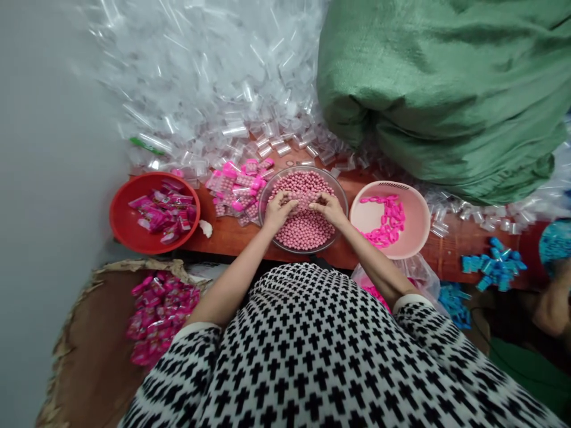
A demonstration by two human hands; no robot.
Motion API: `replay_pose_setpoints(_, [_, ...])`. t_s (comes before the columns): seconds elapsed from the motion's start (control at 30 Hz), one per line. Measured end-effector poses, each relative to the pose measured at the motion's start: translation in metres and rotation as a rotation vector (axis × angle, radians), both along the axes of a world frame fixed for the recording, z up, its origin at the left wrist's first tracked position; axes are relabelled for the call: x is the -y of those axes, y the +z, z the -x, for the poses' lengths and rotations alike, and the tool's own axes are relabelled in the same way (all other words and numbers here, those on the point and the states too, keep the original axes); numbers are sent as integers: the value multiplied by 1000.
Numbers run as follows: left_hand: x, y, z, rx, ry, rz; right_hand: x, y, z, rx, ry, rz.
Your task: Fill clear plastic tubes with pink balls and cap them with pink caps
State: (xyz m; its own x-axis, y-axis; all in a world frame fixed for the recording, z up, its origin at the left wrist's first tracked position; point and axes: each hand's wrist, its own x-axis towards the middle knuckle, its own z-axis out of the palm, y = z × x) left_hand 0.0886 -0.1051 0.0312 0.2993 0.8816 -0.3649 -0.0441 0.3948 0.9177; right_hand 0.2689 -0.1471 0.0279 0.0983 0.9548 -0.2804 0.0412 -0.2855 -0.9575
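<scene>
My left hand (pixel 279 210) and my right hand (pixel 329 208) are both closed over a bowl (pixel 341 205) full of round pink beads (pixel 306 235). Between them, held level by its two ends, is a small clear plastic container (pixel 303 197); it blends with the beads below, so I cannot tell how full it is. Just left of the bowl lie bead-filled clear containers with pink caps (pixel 241 184) in a pile. On the right, a pale pink basin (pixel 414 223) holds bright pink plastic pieces (pixel 390 217).
A red basin (pixel 122 217) with pink packets stands on the left; more packets (pixel 163 318) fill a carton below. Clear empty containers (pixel 214 77) are heaped behind. A large green sack (pixel 437 89) bulges at back right. Blue pieces (pixel 497 264) lie near another person's arm (pixel 553 303).
</scene>
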Motion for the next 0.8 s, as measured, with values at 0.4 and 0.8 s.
replay_pose_setpoints(0.4, [24, 19, -4, 41, -42, 18, 12, 41, -6, -134, 345, -69])
replay_pose_setpoints(0.8, [18, 6, 2, -216, -113, -213, 3, 20, -10, -70, 399, -123])
